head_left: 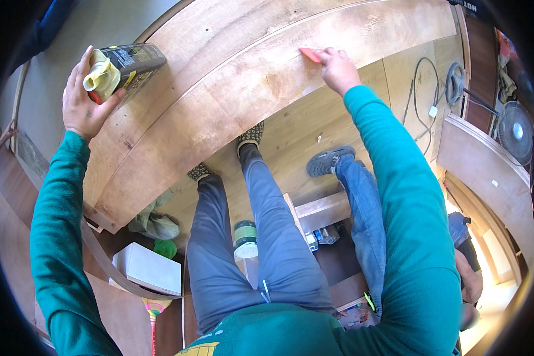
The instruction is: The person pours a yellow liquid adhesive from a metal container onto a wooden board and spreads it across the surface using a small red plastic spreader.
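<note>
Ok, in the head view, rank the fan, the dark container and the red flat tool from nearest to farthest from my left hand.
1. Dark container: in the grip of your left hand, at upper left.
2. Red flat tool: at upper centre, in your right hand.
3. Fan: at the far right.

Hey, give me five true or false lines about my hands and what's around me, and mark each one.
1. The left hand grips a dark container. True.
2. The right hand holds a blue brush. False: it holds a flat red piece.
3. A white box lies left of the wearer's legs. True.
4. A fan is near the left hand. False: it is at the far right.
5. The wearer's right sleeve is green. True.
</note>
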Motion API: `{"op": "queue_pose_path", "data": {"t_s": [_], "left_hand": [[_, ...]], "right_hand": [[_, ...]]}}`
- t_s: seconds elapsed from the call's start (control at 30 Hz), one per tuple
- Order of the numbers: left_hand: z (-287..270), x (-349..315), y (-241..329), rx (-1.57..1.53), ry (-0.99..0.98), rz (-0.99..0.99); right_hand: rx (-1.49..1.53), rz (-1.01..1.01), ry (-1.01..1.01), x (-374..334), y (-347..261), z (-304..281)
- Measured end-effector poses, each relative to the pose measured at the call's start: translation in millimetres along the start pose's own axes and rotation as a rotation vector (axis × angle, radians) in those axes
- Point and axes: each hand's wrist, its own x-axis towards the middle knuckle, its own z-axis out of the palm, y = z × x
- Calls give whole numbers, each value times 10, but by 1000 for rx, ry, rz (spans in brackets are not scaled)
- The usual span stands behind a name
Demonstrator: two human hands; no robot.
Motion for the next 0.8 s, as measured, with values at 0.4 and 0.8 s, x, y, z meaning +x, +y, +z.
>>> {"op": "queue_pose_path", "data": {"t_s": [0.4,0.8], "left_hand": [[-20,10,27,-2,-6,3],[-41,30,61,-77,-21,-12]], "right_hand": [[-51,-199,-291,-1395,-144,143],[-214,-22,84,-415,469,-69]]}}
